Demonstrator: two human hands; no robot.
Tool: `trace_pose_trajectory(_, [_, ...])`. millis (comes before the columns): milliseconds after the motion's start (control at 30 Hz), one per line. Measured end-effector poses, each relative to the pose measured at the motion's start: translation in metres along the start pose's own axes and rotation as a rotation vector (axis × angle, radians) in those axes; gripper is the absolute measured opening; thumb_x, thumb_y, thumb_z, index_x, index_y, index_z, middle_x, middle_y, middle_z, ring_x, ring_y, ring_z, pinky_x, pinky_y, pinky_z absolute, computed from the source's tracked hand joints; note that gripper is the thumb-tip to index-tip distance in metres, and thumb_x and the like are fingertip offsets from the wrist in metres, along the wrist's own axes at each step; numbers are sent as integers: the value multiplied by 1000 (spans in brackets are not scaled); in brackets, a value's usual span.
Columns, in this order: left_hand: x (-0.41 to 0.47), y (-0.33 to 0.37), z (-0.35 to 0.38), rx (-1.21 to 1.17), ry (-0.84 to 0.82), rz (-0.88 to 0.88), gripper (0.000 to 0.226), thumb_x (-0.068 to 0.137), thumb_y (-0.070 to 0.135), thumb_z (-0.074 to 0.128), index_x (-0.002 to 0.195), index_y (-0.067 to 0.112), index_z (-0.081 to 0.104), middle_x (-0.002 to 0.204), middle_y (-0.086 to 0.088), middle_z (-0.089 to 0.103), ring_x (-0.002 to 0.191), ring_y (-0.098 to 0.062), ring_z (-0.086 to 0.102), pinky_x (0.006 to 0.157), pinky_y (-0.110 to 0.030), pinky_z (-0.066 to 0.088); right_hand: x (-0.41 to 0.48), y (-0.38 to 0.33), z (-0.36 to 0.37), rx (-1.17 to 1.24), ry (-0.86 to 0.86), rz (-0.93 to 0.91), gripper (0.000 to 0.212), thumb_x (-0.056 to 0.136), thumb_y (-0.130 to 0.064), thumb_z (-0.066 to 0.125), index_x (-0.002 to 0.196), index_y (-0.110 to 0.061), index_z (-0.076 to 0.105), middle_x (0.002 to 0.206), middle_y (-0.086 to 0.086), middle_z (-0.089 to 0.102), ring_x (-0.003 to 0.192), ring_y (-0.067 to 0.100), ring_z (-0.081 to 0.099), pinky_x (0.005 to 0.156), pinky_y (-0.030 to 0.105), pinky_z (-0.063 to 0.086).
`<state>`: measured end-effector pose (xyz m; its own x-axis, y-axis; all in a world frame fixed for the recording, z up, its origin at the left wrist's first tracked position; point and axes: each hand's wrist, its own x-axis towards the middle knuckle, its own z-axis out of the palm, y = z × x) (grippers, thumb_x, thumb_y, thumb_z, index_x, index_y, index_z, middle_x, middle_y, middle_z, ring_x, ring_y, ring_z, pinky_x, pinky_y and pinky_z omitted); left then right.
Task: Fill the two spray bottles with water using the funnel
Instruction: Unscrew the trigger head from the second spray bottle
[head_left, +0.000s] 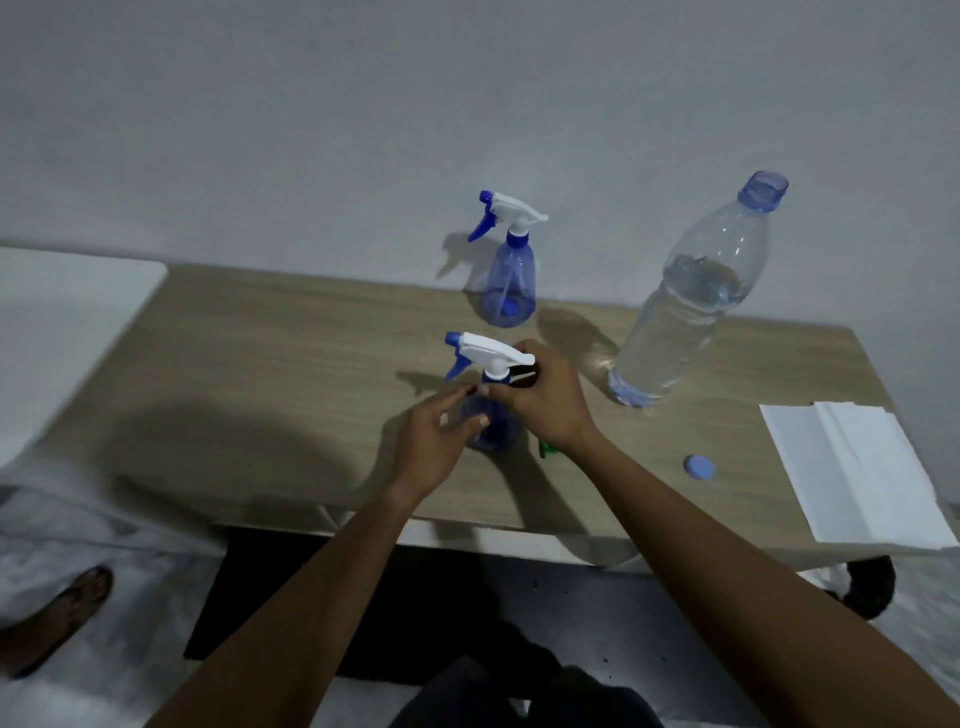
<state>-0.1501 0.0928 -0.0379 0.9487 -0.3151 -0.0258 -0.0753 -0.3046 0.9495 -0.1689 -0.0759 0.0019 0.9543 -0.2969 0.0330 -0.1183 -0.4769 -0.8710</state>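
Both hands meet at the near spray bottle on the wooden table. The right hand grips its neck under the white trigger head; the left hand cups its blue body. Beyond this bottle stands the far spray bottle. To its right are the uncapped water bottle, a blue cap and folded white paper. A green object peeks from under the right wrist.

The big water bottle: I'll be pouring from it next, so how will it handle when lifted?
The water bottle looks over half full, so probably heavy. Its thin clear walls will likely flex under a squeeze, and with its cap lying on the table, water could spill. Tall and narrow, it may tip if bumped.
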Motion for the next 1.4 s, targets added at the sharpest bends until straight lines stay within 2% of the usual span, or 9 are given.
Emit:
trace_pose_trajectory(133, [-17,-12,0,-66,-48,-43,41,87,2,74,124,18,68,108,9,73,99,7,68,81,-10,51,-16,6,5,-26,-37,-54,25,70,-28,88,86,-25,69,78,-8,72,72,7,64,65,25,48])
trace_pose_trajectory(333, [-25,-21,2,-112,-47,-60,53,81,-1,79,124,25,65,110,10,74,101,4,69,87,-13,52,-24,11,1,38,-110,-93,31,70,-16,91,78,-8,62,67,-6,60,59,0,48,56,14,37])
trace_pose_trajectory(633, [-23,-26,2,-115,-72,-82,51,80,2,80,128,15,67,120,4,71,104,5,66,96,-21,52,-20,16,-1,10,-163,-143,24,75,-21,87,86,-12,67,81,6,72,79,26,69,73,46,56])
trace_pose_trajectory(767, [-21,-22,-3,-38,-101,-58,47,83,7,80,129,9,67,119,6,69,89,23,61,82,-2,47,-21,16,-7,-22,-251,-147,22,81,-15,82,102,-17,75,93,-4,78,90,14,72,86,45,58])
trace_pose_trajectory(867, [-18,-22,-7,5,-149,-37,46,85,12,79,129,12,68,120,4,72,90,22,61,79,0,44,-20,15,-12,-32,-315,-142,29,82,-18,82,109,-23,74,99,-7,77,95,14,72,92,43,57])
trace_pose_trajectory(1033, [-14,-24,-7,51,-167,-50,33,86,9,77,119,10,74,105,4,75,82,19,63,76,-3,44,-18,4,-11,-151,-266,-154,36,69,-45,88,95,-34,66,84,-11,70,80,10,64,71,32,51])
trace_pose_trajectory(1167, [-12,-23,-8,24,-196,-73,30,87,10,77,117,9,75,113,0,75,105,-7,70,81,-9,49,-19,6,-7,-176,-210,-189,30,76,-43,85,89,-23,67,78,-7,70,74,14,63,67,35,50])
trace_pose_trajectory(1300, [-11,-20,-10,4,-230,-45,47,88,6,75,134,11,65,128,5,68,117,-5,63,89,-5,47,-19,11,-12,-216,-305,-196,19,84,-38,74,96,-24,71,88,-3,74,84,21,68,79,49,55])
trace_pose_trajectory(1400, [-11,-21,-11,-6,-244,-57,50,88,7,75,136,13,62,129,10,64,118,-3,62,89,-4,46,-20,8,-18,-206,-357,-195,12,88,-28,71,91,-40,69,90,-9,72,86,19,68,82,46,56])
